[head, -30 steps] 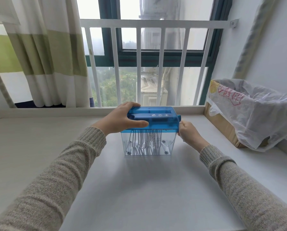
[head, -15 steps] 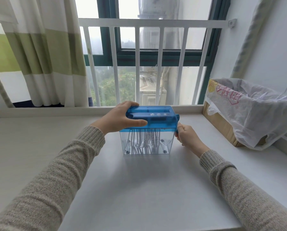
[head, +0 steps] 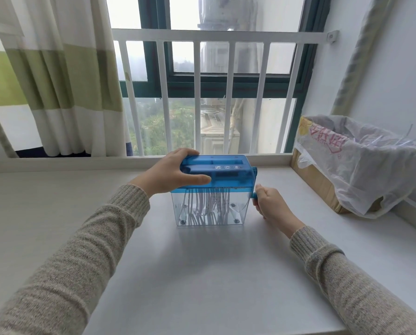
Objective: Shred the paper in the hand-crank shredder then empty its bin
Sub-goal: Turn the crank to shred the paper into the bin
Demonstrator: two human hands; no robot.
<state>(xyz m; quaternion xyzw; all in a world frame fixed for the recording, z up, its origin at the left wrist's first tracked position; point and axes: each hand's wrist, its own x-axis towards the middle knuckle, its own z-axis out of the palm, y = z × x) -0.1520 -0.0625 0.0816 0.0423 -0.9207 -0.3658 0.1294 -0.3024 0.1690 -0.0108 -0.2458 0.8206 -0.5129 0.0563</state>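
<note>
Shredder (head: 214,189) stood upright on the white table (head: 202,274), towards its far edge near the window rail (head: 216,36). Its blue top (head: 226,171) sat on a clear bin (head: 240,209), and long white paper strips (head: 207,206) hung down inside the bin from the cutter, their ends curling at the bottom. The left hand (head: 170,172) gripped the left end of the blue top, thumb lying along the near face and fingers curled over the far edge. The right hand (head: 272,204) was curled round the blue crank handle (head: 253,195) at the right side of the shredder, low beside the bin; the handle was mostly hidden by the fingers. Both arms wore grey knitted sleeves (head: 81,250). To the right, well apart from the shredder, a cardboard box (head: 318,182) lined with a plastic bag (head: 361,165) sat on the table against the wall, with a few paper strips showing inside. A striped curtain (head: 64,81) hung at the left.
</note>
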